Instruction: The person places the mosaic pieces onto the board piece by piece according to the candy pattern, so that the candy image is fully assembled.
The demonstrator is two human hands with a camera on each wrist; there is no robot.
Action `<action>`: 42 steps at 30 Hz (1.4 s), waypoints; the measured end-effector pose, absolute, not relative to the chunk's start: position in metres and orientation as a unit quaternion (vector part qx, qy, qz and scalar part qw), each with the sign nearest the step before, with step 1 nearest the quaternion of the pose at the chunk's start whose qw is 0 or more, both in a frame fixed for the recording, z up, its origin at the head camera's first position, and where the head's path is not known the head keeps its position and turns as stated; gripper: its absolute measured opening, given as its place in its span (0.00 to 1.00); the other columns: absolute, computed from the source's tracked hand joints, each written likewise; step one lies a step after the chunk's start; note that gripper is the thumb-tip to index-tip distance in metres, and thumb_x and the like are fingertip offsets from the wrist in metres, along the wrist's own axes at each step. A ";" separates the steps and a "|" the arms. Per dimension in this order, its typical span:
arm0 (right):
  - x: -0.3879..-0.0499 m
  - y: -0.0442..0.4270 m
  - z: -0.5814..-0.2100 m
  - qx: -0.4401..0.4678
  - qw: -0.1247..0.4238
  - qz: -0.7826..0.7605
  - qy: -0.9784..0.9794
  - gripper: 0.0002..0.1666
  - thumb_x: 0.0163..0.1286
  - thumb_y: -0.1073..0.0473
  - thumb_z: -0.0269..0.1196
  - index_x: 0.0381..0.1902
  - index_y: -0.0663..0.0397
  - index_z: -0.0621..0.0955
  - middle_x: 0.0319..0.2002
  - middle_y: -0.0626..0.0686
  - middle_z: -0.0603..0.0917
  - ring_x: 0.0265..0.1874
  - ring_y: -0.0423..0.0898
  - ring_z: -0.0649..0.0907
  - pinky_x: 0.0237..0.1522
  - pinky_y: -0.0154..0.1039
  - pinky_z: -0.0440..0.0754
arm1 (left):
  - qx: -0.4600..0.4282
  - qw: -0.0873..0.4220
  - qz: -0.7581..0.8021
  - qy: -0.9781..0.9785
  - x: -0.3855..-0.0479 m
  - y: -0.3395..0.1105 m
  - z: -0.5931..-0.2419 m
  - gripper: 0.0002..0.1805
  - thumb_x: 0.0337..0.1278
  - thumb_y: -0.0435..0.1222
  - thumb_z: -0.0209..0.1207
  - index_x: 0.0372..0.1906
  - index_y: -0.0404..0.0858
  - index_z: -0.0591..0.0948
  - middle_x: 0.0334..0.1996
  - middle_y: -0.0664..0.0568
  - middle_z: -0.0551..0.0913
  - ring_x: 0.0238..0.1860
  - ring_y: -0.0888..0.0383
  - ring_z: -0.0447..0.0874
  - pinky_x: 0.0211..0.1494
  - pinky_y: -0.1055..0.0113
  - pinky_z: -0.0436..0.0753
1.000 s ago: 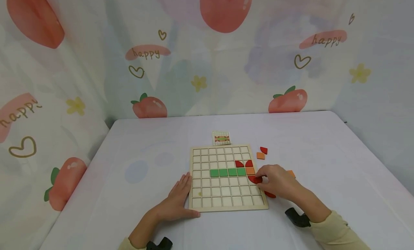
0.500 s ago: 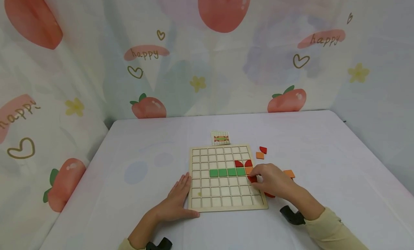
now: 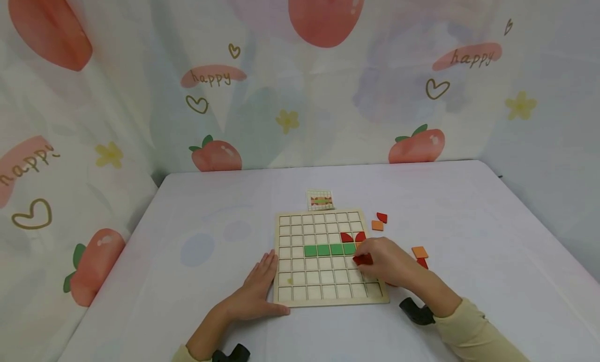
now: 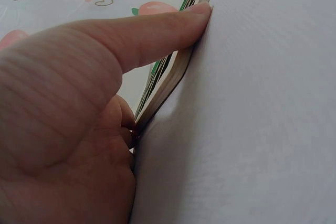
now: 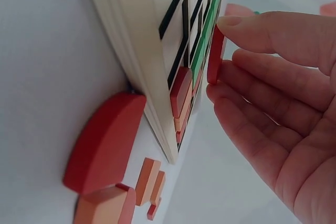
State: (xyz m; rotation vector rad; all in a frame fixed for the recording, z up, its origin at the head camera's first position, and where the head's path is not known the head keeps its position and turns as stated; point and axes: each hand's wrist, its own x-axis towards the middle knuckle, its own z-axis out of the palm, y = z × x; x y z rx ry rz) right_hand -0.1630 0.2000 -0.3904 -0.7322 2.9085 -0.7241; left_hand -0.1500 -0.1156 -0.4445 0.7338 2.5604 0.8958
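Observation:
My left hand (image 3: 253,295) rests against the wooden grid board (image 3: 307,292), fingers straight along its left edge and thumb on the front edge. Between the thumb and fingertips of my right hand (image 3: 390,262) is a red quarter-round tile (image 5: 216,53), held on edge over the right part of the board. A row of green tiles (image 3: 324,250) lies in the grid, with red tiles (image 3: 346,237) in the row behind. In the right wrist view, another red tile (image 5: 181,92) sits in the board beside an orange one (image 5: 184,115); the hand hides most of these in the head view.
A pattern card (image 3: 321,200) lies behind the board. To the right are loose orange squares (image 3: 377,225), (image 3: 419,252) and red pieces (image 3: 382,217), (image 3: 422,263). One large red piece (image 5: 105,142) lies right by the board's edge.
My right hand has moved left over the board with the red tile pinched in it, uncovering loose pieces to the right. The left hand stays in place.

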 end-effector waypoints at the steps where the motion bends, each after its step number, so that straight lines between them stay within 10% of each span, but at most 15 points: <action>1: -0.163 0.199 -0.391 -0.238 0.029 -0.235 0.942 0.10 0.53 0.66 0.68 0.35 0.58 0.84 0.32 0.45 0.81 0.33 0.42 0.76 0.36 0.37 0.78 | 0.257 0.166 0.315 0.899 -0.150 -0.115 -0.444 0.63 0.40 0.59 0.64 0.71 0.32 0.41 0.72 0.44 0.36 0.70 0.52 0.28 0.68 0.51 0.39; 42: -0.169 0.182 -0.402 -0.221 0.030 -0.231 0.947 0.04 0.52 0.65 0.69 0.28 0.56 0.85 0.22 0.40 0.77 0.23 0.39 0.72 0.23 0.32 0.72 | 0.258 0.162 0.312 0.900 -0.149 -0.115 -0.443 0.63 0.40 0.59 0.64 0.71 0.31 0.41 0.72 0.44 0.37 0.70 0.52 0.28 0.68 0.51 0.39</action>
